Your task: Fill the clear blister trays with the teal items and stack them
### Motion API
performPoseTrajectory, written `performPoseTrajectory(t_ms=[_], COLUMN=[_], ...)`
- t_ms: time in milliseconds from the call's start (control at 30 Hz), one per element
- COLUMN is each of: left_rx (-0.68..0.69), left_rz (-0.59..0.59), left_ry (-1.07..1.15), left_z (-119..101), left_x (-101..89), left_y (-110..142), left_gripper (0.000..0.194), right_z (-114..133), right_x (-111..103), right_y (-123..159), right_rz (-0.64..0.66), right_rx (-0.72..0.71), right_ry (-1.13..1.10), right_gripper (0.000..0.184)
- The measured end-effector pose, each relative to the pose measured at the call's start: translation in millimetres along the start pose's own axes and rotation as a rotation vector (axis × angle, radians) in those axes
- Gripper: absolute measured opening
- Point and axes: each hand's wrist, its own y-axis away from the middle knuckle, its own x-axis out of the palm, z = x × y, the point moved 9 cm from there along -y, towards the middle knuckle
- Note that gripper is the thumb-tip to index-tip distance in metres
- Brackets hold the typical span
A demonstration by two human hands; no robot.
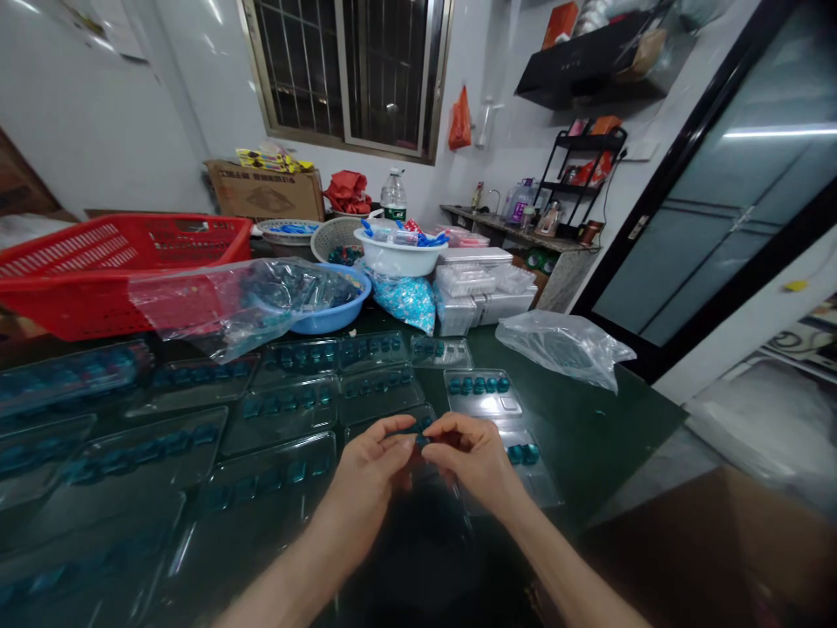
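My left hand and my right hand meet over the dark green table, fingertips pinched together on a small teal piece. Under and around them lie several clear plastic blister trays holding rows of small teal pieces. One tray just beyond my right hand holds a row of them. Another tray beside my right wrist holds two.
A red basket stands at the back left. A blue basin under a clear bag, a white bowl, stacked clear boxes and a crumpled clear bag stand behind. The table edge runs along the right.
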Motion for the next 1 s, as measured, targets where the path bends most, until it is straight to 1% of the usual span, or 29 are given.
performPoseTrajectory(t_ms=[133, 233, 333, 433, 567, 633, 767, 800, 867, 933, 1000], left_rx=[0.047, 0.048, 0.029, 0.017, 0.020, 0.045, 0.110, 0.114, 0.106, 0.092, 0.082], left_rz=[0.030, 0.003, -0.010, 0.007, 0.035, 0.024, -0.047, -0.061, -0.078, -0.103, -0.139], left_ry=[-0.098, -0.089, -0.002, 0.073, 0.105, 0.043, -0.203, -0.247, -0.291, -0.307, -0.317], left_z=[-4.6, -4.2, -1.7, -0.2, -0.8, -3.2, -12.5, -14.6, -17.9, -20.8, -23.9], left_x=[6.2, 3.2, -0.8, -2.4, -1.8, -1.8, -3.3, -3.9, -7.4, -16.6, -30.7], left_y=[-2.2, -5.9, -11.6, -16.3, -17.6, -16.1, -10.6, -9.3, -7.6, -7.1, -7.6], left_gripper=[0.033, 0.034, 0.032, 0.031, 0.026, 0.024, 0.025, 0.026, 0.027, 0.027, 0.026], right_z=[-23.0, -32.7, -33.5, -32.8, -30.9, -29.4, -28.7, -28.5, -26.6, -23.1, -23.5], right_x=[-5.8, -5.2, -4.7, -3.9, -3.7, -2.4, -1.3, -5.8, -26.2, -58.0, -91.5], right_y=[-8.6, -11.2, -11.7, -12.8, -15.6, -15.2, -13.8, -16.5, -29.6, -53.2, -85.1], right_rz=[-0.017, 0.004, 0.031, 0.061, 0.045, 0.020, 0.000, -0.014, -0.083, -0.192, -0.278], right_rx=[0.112, 0.178, 0.193, 0.189, 0.149, 0.129, 0.127, 0.120, 0.082, 0.032, 0.015], right_ry=[-0.305, -0.427, -0.429, -0.416, -0.382, -0.357, -0.273, -0.199, 0.021, 0.236, 0.348], right_gripper=[0.015, 0.018, 0.022, 0.020, 0.019, 0.020, 0.023, 0.024, 0.027, 0.030, 0.032])
